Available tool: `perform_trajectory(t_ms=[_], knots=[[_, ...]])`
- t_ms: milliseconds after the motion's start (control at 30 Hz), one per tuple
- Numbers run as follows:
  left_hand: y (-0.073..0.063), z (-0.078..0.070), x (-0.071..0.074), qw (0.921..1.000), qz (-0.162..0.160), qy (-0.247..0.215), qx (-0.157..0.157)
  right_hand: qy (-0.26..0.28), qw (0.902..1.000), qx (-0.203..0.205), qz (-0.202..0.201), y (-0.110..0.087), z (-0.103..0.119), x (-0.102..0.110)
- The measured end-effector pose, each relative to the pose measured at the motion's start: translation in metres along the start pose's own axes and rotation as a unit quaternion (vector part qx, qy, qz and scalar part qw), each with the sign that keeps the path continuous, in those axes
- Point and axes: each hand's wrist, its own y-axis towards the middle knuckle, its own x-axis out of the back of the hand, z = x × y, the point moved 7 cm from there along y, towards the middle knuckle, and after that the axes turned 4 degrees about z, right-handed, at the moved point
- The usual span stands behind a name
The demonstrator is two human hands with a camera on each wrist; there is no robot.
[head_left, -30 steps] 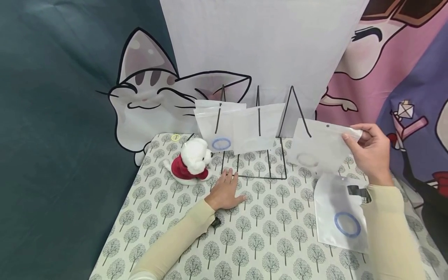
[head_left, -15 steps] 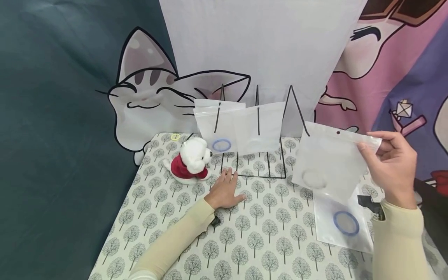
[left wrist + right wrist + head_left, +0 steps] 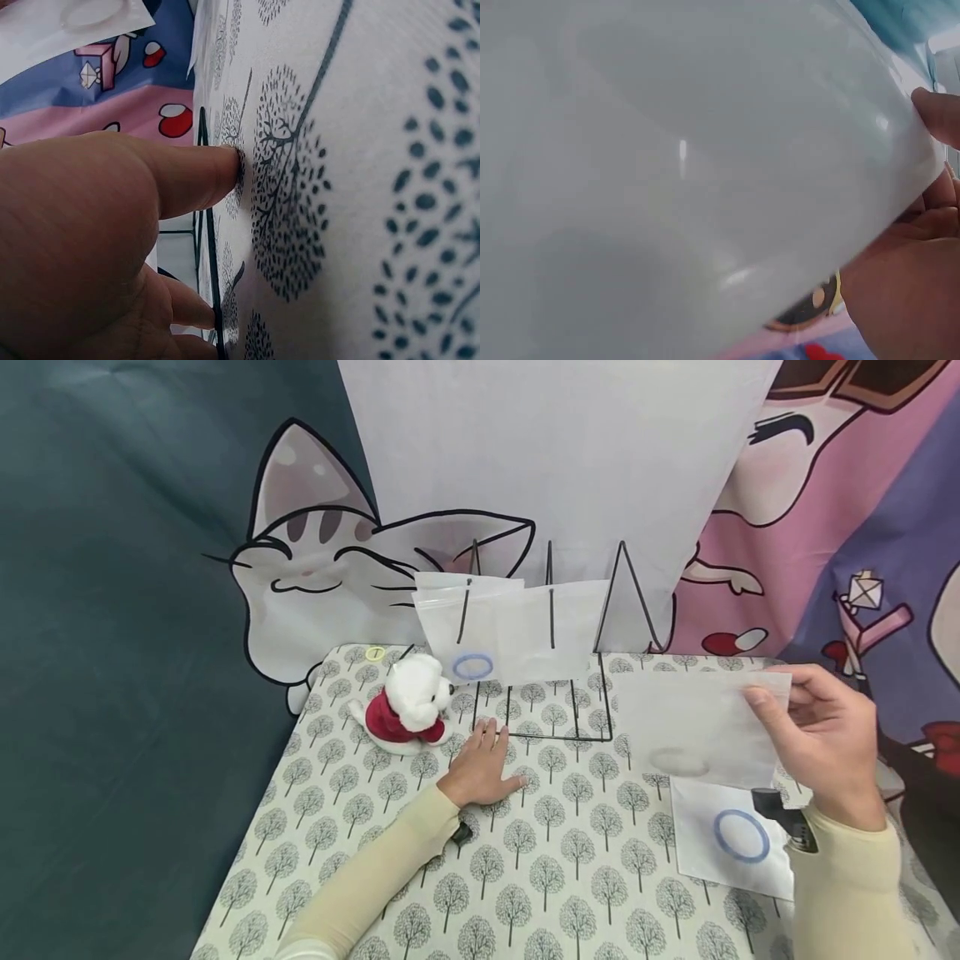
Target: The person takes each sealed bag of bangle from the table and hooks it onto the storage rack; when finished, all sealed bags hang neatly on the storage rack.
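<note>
My right hand (image 3: 836, 739) pinches a white zip bag (image 3: 697, 714) by its upper right corner, thumb in front. A faint ring shape shows near the bag's lower edge. In the right wrist view the bag (image 3: 682, 202) fills most of the picture. Below it, another white bag (image 3: 697, 839) with a blue ring mark lies on the table, partly hidden by the right wrist. My left hand (image 3: 483, 774) rests palm down, its fingertips at the front bar of a black wire rack (image 3: 547, 738). White bags (image 3: 581, 643) hang on the rack's left and middle prongs; the right prong is bare.
A white plush dog (image 3: 417, 693) in a red shirt sits left of the rack. Behind it lies a small yellow ring (image 3: 375, 653). The tree-print tablecloth (image 3: 517, 877) covers the table, and cartoon-print curtains (image 3: 562, 460) hang behind.
My right hand has drawn the bag off the rack's right prong, moving right and then slightly down. The bag now tips flatter. The left hand stays in place.
</note>
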Motion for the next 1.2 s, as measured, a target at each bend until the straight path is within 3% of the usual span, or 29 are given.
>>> perform_trajectory(t_ms=[367,733,1000,1200], knots=[[0.001,0.000,0.000,0.9999,0.003,0.010,-0.004,0.037,0.9992,-0.010,0.012,0.009,-0.027,-0.052],[0.002,-0.001,0.002,0.9999,-0.002,0.011,-0.008,0.045,0.9963,-0.055,0.049,0.020,-0.048,-0.105],[0.001,-0.002,0.004,0.9996,-0.005,0.025,-0.008,0.046,0.9914,-0.116,0.038,0.025,-0.072,-0.125],[-0.001,-0.001,0.004,0.9998,-0.003,0.019,-0.005,0.036,0.9894,-0.138,0.027,0.027,-0.085,-0.130]])
